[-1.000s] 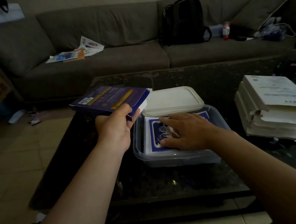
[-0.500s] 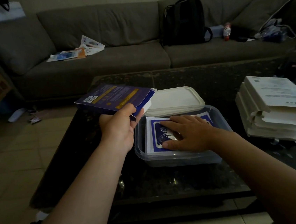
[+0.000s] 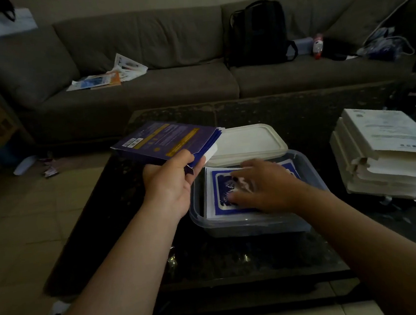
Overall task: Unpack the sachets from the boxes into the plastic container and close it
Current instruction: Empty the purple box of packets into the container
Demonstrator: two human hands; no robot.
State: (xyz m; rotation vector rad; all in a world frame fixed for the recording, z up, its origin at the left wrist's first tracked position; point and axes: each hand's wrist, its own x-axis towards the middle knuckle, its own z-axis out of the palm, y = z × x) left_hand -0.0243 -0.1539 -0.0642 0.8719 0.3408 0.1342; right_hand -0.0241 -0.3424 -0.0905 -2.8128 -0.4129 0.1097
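A clear plastic container point(image 3: 311, 172) stands on the dark table, and blue-and-white sachets point(image 3: 221, 194) lie stacked inside it. My right hand point(image 3: 264, 186) lies over the sachets with its fingers spread flat; it is blurred. Its white lid point(image 3: 246, 141) lies just behind the container. My left hand point(image 3: 171, 181) grips a flat purple box point(image 3: 164, 140) by its near end and holds it in the air to the left of the container, its open flap toward the lid.
A stack of white boxes point(image 3: 390, 146) sits on the table at the right. The dark table point(image 3: 238, 256) ends at a front edge near me. Behind it stands a grey sofa point(image 3: 169, 89) with a black backpack point(image 3: 258, 34), papers and a bottle.
My right hand has shifted slightly on the sachets and lifted its fingers a little. The left hand and the purple box have barely moved.
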